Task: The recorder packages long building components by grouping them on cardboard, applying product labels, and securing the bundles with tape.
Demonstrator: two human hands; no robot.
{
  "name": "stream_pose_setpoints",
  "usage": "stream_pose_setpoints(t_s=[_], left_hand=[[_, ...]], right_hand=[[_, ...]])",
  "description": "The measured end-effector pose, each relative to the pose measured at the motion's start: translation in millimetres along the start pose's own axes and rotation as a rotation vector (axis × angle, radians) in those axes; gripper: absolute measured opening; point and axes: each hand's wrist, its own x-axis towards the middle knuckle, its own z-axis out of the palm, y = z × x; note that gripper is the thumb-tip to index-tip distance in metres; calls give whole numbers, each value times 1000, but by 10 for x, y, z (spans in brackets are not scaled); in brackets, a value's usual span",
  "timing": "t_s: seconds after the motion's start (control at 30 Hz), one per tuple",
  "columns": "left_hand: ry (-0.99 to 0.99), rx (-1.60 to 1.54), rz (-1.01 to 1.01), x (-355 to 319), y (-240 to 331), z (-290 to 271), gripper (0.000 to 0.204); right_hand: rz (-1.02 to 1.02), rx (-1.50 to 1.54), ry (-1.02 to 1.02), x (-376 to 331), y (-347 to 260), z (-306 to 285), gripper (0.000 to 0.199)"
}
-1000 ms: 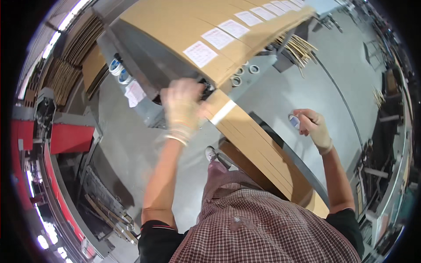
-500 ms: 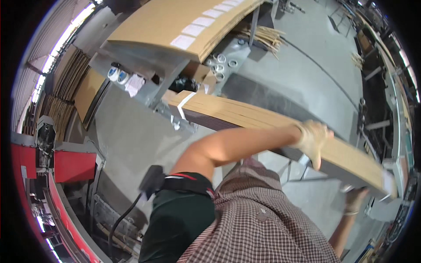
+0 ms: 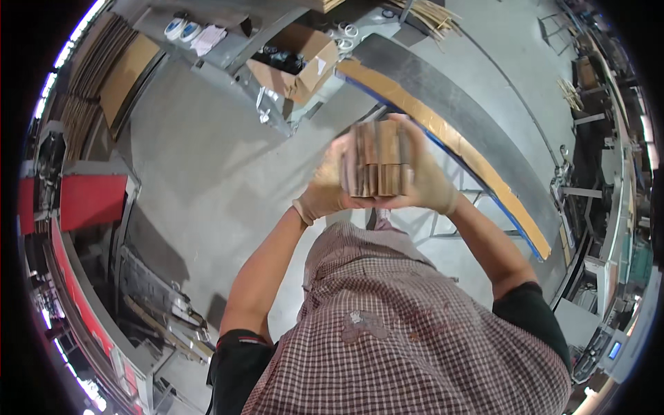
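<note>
Lighting: bright, even workshop light; strip lamps burn white along the rim from nine to eleven o'clock and again near seven o'clock. Grey concrete floor (image 3: 200, 159) evenly lit, with soft, short shadows under the workbench (image 3: 228, 62) at twelve o'clock and beside the red machine (image 3: 93, 197) at nine o'clock. Glare: mild sheen on the long grey conveyor (image 3: 470, 131) towards two o'clock. Blur: motion smear on the stack of cardboard pieces (image 3: 379, 160) and both gloved hands, left hand (image 3: 324, 190) and right hand (image 3: 430, 183), at centre; checked shirt (image 3: 415, 325) sharp. Distortion: strong fisheye; straight edges bow near the rim; black vignette all round
</note>
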Motion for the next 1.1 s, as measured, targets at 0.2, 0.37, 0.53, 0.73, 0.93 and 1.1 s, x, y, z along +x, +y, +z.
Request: stream_pose_setpoints(t_s=[0.2,0.37,0.53,0.73,0.93,1.1], left_hand=[[270,-131,103,-351,446,-15,108],[452,-592,-440,-1030,-521,44,85],[639,-1426,-602,-1074,-617,244,74],[919,-1147,-340,-243,-422,-372,75],[1473,-429,-98,1241,55,-879,60],[1257,-184,-7,2461,155,-1861,79]], right_hand=[[31,241,-202,262,-229,48,117],[60,325,-334,304,201,567,105],[-195,302,-542,519,-353,752,104],[75,1072,-570,1360,239,-882,99],[607,415,-754,1009,848,-2182,88],[508,553,-386,1139,1111,-1907,69]])
